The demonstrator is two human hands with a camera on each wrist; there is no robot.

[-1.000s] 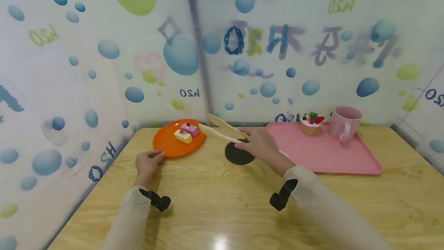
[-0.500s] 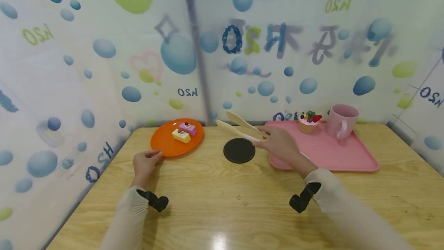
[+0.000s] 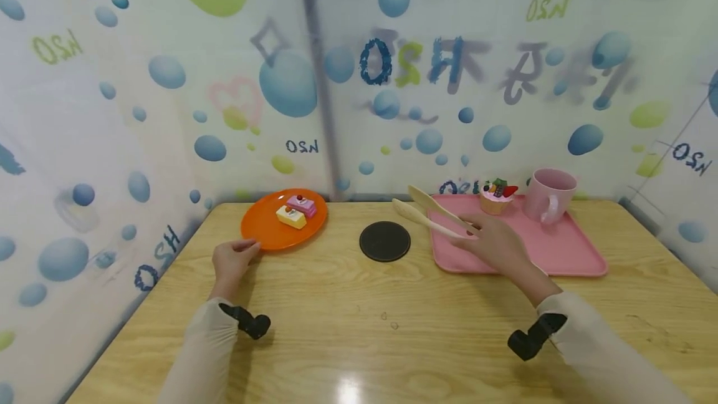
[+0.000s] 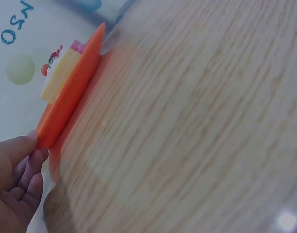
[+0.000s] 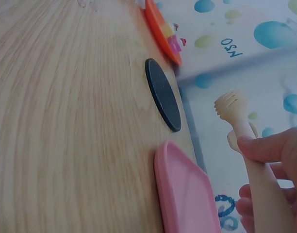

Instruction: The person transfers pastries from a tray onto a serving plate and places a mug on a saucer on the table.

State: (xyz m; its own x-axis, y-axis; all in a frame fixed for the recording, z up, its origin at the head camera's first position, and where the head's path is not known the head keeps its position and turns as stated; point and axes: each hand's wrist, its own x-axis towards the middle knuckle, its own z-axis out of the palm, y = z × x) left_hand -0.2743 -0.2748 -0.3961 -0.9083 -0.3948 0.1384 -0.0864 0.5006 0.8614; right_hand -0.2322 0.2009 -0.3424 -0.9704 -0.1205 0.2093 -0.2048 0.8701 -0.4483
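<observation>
Tongs (image 3: 440, 209): you are holding this pale pair in the air by the left edge of the pink tray (image 3: 538, 254), with nothing between the tips.
Right hand (image 3: 496, 243): your thumb is pressing on one arm of the pair, your fingers are curling behind, and a narrow gap is showing between the ends.
Tong feel: the pair is probably weighing little and flexing slightly; you cannot tell here whether it is wood or plastic.
Tong hold: your thumb is sitting partway along the arm, likely a good spot for squeezing both ends together evenly.
Tong ends: one is showing fork-like teeth, which are probably gripping better than a smooth tip.
Left hand (image 3: 232, 260): you are pinching the near rim of the orange plate (image 3: 263, 232) between thumb and fingers.
Orange plate: it is lying on the table (image 3: 314, 329), looking glossy, stiff and light, so it may be slippery; the rim is giving the safest hold.
Plate's load: the yellow cake (image 3: 291, 217) and pink cake (image 3: 301, 206) are sitting side by side, looking light and perhaps soft; their flat sides are offering better purchase than the red toppings.
</observation>
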